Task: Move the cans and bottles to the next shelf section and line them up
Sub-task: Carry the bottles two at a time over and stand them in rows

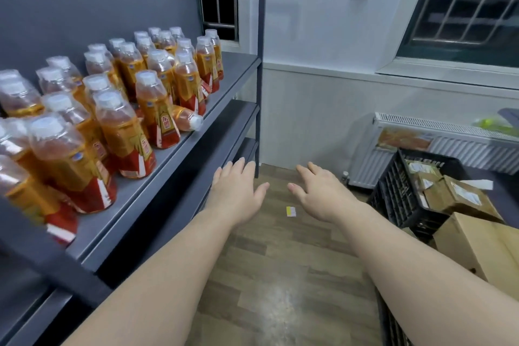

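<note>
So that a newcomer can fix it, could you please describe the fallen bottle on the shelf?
Look at the grey shelf, its tier crowded with orange-labelled bottles. Near the front edge, towards the far end, lies the fallen bottle: it alone is on its side, white cap pointing outward, while its neighbours stand upright.

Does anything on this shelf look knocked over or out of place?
Yes. One bottle lies on its side near the shelf's front edge, cap pointing outward, while the bottles around it stand upright.
</note>
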Tool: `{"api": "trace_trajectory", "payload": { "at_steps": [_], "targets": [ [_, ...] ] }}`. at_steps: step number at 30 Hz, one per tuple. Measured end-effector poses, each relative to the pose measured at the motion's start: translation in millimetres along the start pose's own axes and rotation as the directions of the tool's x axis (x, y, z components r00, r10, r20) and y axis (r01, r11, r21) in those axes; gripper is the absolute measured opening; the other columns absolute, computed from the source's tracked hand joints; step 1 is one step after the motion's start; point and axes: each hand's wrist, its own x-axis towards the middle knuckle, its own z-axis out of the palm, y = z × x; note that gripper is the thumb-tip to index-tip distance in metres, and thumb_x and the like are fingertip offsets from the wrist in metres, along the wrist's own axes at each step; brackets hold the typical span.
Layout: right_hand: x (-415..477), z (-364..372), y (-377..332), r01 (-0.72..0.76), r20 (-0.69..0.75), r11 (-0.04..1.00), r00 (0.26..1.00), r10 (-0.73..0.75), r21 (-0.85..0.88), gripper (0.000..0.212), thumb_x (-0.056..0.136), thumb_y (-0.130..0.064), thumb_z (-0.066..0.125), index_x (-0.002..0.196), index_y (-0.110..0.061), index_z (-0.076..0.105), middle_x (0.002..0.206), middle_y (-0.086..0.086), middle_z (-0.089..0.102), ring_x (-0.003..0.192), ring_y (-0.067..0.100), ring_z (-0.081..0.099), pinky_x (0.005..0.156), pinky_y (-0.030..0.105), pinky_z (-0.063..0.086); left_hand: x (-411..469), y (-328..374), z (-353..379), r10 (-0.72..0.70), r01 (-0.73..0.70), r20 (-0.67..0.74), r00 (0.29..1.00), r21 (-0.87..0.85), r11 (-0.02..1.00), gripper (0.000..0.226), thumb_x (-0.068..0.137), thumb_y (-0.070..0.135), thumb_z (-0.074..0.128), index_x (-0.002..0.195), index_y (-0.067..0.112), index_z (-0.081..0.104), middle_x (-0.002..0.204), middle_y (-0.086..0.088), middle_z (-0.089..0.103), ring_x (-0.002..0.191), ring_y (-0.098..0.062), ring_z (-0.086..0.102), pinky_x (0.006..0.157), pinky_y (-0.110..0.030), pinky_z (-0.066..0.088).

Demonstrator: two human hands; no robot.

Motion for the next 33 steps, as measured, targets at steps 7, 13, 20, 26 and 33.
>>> {"api": "trace_trajectory", "payload": {
  "at_steps": [7,13,20,26,33],
  "targets": [
    [71.6,-14.6,4.7,-0.019,0.0,1.0,1.0,0.019,-0.011,0.063,0.105,-0.051,0.031,0.158,-0.019,0.02,0.165,0.012,0.014,0.15,0.031,0.017,0.121,0.044,0.017,78.8,-16.4,0.5,0.016,-0.016,0.007,1.0,0.002,1.0,0.063,0.104,0.05,0.036,0.155,0.015,0.026,0.163,-0.008,0.023,0.151,-0.029,0.017,0.124,-0.046,0.012],
    [128.4,-28.6,19.4,-0.003,0.004,1.0,1.0,0.003,-0.004,0.059,0.106,-0.049,0.031,0.154,-0.016,0.027,0.159,0.013,0.026,0.146,0.032,0.024,0.117,0.041,0.023,138.0,-18.6,5.0,-0.01,0.009,0.022,1.0,0.014,1.0,0.063,0.104,0.05,0.036,0.155,0.015,0.025,0.163,-0.008,0.023,0.151,-0.03,0.016,0.124,-0.047,0.013],
    [217.4,-45.7,56.4,0.071,0.002,0.997,0.997,-0.071,0.003,0.056,0.105,-0.051,0.032,0.149,-0.016,0.034,0.16,0.015,0.026,0.146,0.033,0.025,0.118,0.043,0.024,219.3,-3.4,11.2,-0.077,0.077,0.014,0.997,0.012,0.997,0.066,0.104,0.052,0.034,0.157,0.016,0.021,0.165,-0.008,0.017,0.153,-0.03,0.012,0.124,-0.046,0.01],
    [286.4,-78.5,89.2,0.141,0.002,0.99,0.99,-0.142,0.009,0.057,0.105,-0.051,0.032,0.15,-0.016,0.033,0.155,0.013,0.032,0.143,0.033,0.029,0.117,0.042,0.025,288.6,19.0,5.0,-0.141,0.142,-0.019,0.99,0.033,0.989,0.066,0.104,0.051,0.034,0.158,0.016,0.021,0.166,-0.008,0.018,0.152,-0.029,0.013,0.124,-0.045,0.009],
    [344.5,-95.3,121.0,0.175,0.022,0.985,0.984,-0.175,-0.007,0.06,0.105,-0.051,0.03,0.155,-0.019,0.026,0.161,0.012,0.025,0.146,0.032,0.025,0.117,0.042,0.023,347.7,40.0,14.5,-0.167,0.168,-0.021,0.986,0.037,0.985,0.066,0.104,0.051,0.034,0.158,0.016,0.021,0.166,-0.007,0.018,0.152,-0.029,0.013,0.124,-0.046,0.01]
  ]
}}
